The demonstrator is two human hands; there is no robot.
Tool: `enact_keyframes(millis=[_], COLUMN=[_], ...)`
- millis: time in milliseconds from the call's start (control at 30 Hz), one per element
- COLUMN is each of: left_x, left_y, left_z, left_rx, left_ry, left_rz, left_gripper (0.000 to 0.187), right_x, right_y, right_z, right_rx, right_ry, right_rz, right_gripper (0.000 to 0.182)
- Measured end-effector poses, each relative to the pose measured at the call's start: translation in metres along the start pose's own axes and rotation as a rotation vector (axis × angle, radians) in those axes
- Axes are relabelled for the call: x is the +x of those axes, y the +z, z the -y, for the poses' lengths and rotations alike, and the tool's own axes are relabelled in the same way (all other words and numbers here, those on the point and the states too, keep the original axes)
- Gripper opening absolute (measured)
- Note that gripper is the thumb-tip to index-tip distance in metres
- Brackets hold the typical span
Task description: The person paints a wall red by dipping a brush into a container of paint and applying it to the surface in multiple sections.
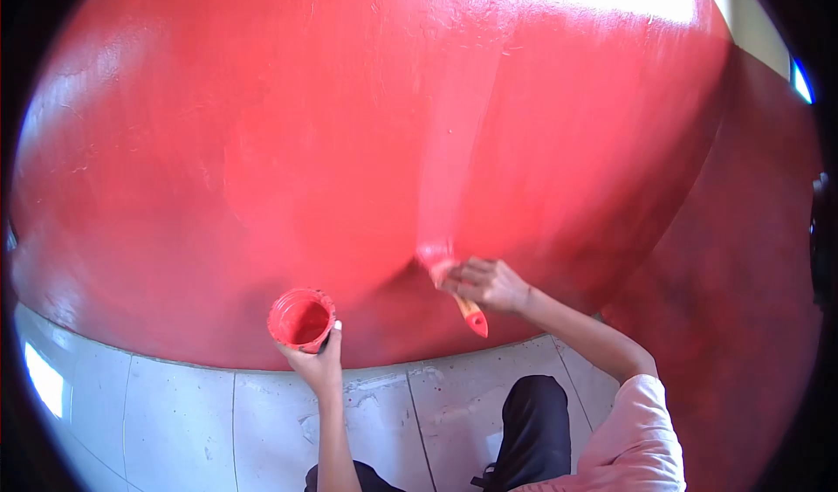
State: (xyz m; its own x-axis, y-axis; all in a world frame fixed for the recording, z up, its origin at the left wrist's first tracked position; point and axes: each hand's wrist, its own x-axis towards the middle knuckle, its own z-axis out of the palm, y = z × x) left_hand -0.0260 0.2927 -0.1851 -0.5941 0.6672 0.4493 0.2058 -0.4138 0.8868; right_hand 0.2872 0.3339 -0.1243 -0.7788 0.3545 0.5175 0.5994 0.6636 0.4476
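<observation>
My left hand (320,368) is wrapped round a small round paint pot (302,319), smeared red, with red paint inside. It is held upright in front of the lower part of a large red wall (332,160). Further right, my right hand (491,283) grips a paintbrush (469,310) by its wooden handle, whose red tip points down and to the right. The bristles touch the wall, and a lighter, wet-looking streak runs upward from them. My fingers partly cover the brush's ferrule.
Pale floor tiles (183,413) with scattered spots and smudges meet the wall's curved lower edge. A second red surface (733,256) stands on the right. Bright light reflects off the wall's top. My dark-trousered knee (535,413) is near the wall.
</observation>
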Motion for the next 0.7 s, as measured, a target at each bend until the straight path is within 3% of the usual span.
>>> enact_keyframes(millis=[100,167,200,233,267,300,367,400,500,533,567,633,667,700], left_x=[0.004,0.005,0.006,0.005,0.004,0.004,0.007,0.008,0.006,0.005,0.004,0.003,0.003,0.003], left_y=[-0.011,-0.018,-0.021,-0.024,-0.033,-0.038,-0.044,-0.045,-0.045,-0.044,-0.044,-0.044,-0.043,-0.044], left_z=[0.002,-0.004,-0.007,-0.012,-0.017,-0.019,-0.022,-0.026,-0.035,-0.037,-0.039,-0.042,-0.042,-0.041], left_rx=[0.029,0.074,0.095,0.095,0.083,0.079,0.068,0.062,0.048,0.039,0.029,-0.001,-0.005,-0.002], left_ry=[0.006,-0.019,-0.031,-0.037,-0.035,-0.034,-0.036,-0.036,-0.045,-0.047,-0.057,-0.071,-0.053,-0.032], left_rz=[-0.036,-0.05,-0.061,-0.052,-0.055,-0.055,-0.047,-0.04,-0.001,0.011,0.026,0.047,0.042,0.039], left_gripper=[0.087,0.087,0.087,0.087,0.087,0.087,0.087,0.087,0.087,0.087,0.087,0.088,0.088,0.088], right_x=[0.023,0.062,0.081,0.101,0.124,0.142,0.162,0.166,0.124,0.103,0.071,0.025,0.026,0.036], right_y=[-0.026,-0.076,-0.098,-0.128,-0.172,-0.205,-0.226,-0.225,-0.154,-0.116,-0.068,-0.028,-0.032,-0.037], right_z=[-0.042,-0.105,-0.137,-0.17,-0.177,-0.173,-0.172,-0.175,-0.127,-0.107,-0.084,-0.033,-0.016,-0.028], right_rx=[0.244,0.234,0.568,0.061,-0.059,-0.016,-0.092,-0.21,-0.284,-0.308,-0.276,-0.045,0.241,0.27], right_ry=[-0.007,0.045,0.219,0.112,0.147,0.324,0.264,0.024,-0.032,-0.18,-0.155,-0.13,-0.076,-0.122], right_rz=[0.006,-0.187,-0.339,-0.488,-0.645,-0.723,-0.814,-0.823,-0.429,-0.431,-0.344,-0.064,0.003,-0.023], right_gripper=[0.039,0.032,0.027,0.022,0.02,0.02,0.02,0.02,0.026,0.027,0.028,0.026,0.028,0.029])
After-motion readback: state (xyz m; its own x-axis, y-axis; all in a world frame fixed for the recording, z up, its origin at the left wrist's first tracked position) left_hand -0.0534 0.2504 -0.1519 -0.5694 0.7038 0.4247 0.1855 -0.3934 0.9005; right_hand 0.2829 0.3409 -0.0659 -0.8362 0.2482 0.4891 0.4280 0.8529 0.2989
